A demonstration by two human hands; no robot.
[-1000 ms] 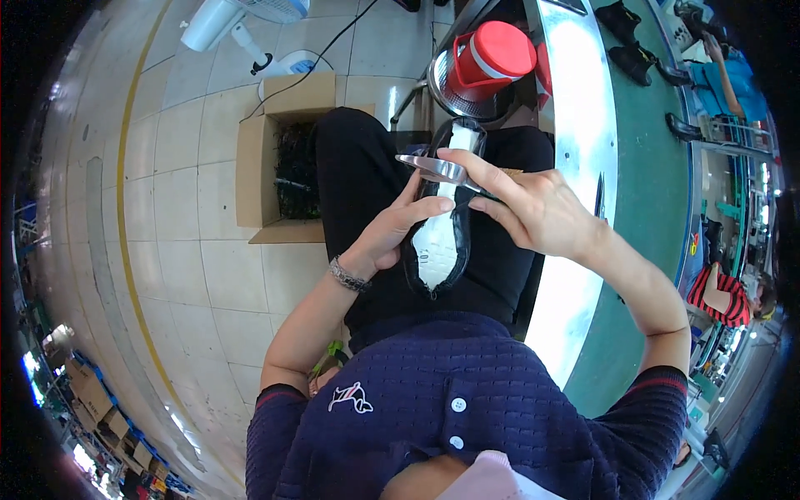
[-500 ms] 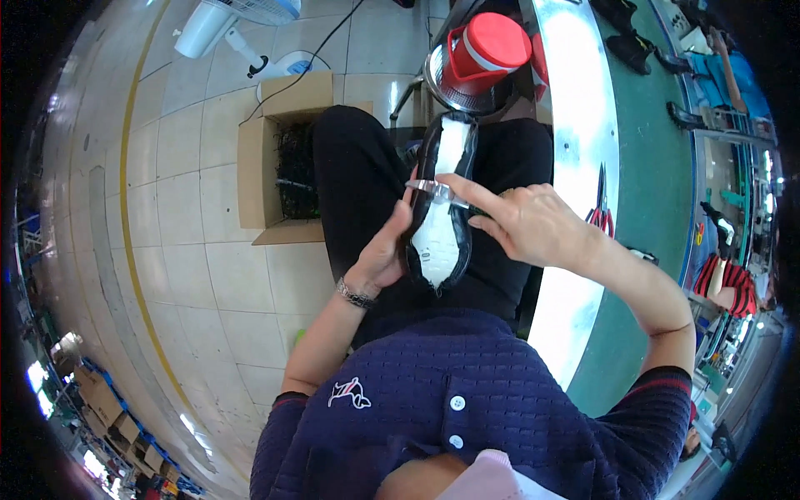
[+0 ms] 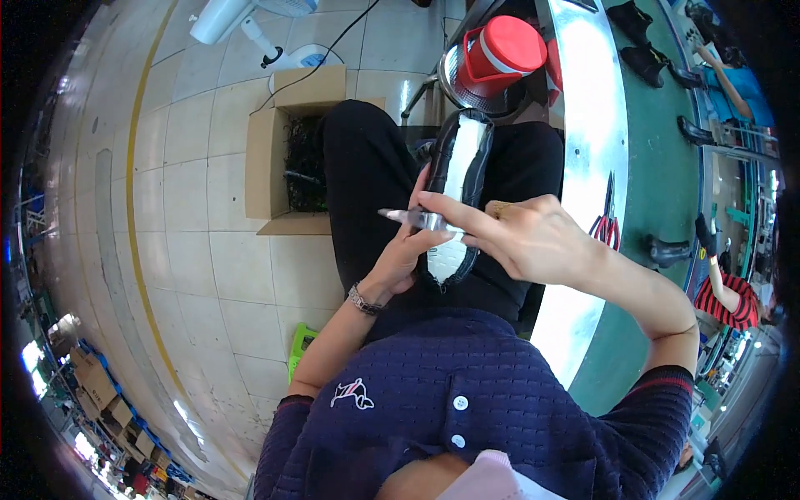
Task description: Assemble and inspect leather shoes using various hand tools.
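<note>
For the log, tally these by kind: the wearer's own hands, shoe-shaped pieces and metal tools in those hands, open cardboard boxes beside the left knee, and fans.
Own hands: 2 (left hand, right hand)
Shoe-shaped piece: 1
Metal tool: 1
Open cardboard box: 1
Fan: 1
Total: 6
</note>
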